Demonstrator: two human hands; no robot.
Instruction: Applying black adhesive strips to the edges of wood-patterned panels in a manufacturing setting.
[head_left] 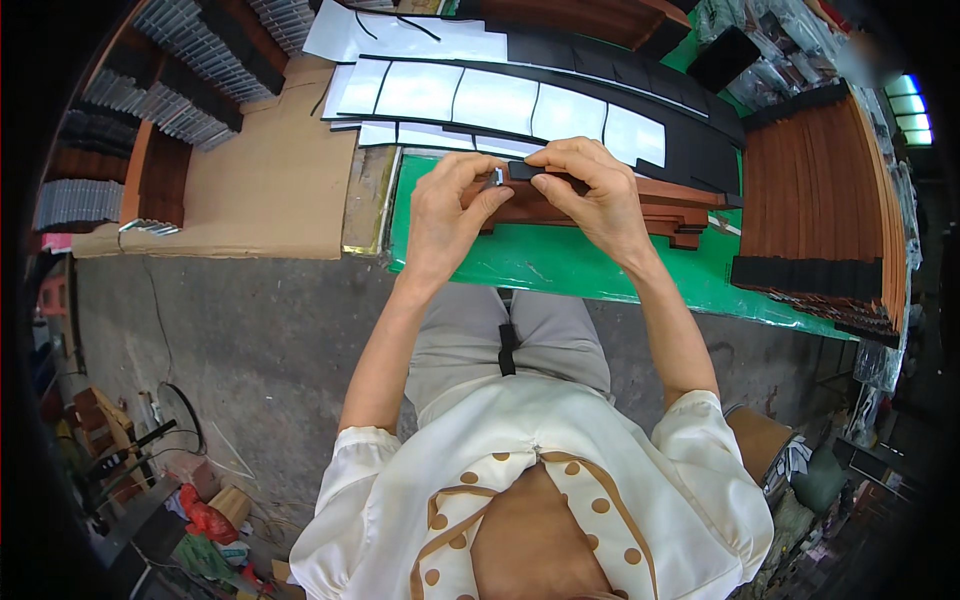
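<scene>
My left hand [447, 212] is closed, its thumb and fingertips pinching a small silvery metal piece [497, 178]. Facing it, my right hand [600, 200] is closed over the black end [522, 171] of a brown wooden-looking strip [675, 193], which runs off to the right beneath my fingers. The fingers partly hide how the black end and the strip join. A small gap shows between the metal piece and the black end. Below lie more brown strips [660, 222] on the green table cover [560, 262].
Behind my hands lie white sheets [495, 100] with black strips [690, 150]. Brown strips with black ends form a stack [815, 190] on the right. At left, a cardboard-covered surface [270, 190] bears stacks of metal-edged brown pieces [160, 175]. Plastic-wrapped bundles [790, 50] sit at far right.
</scene>
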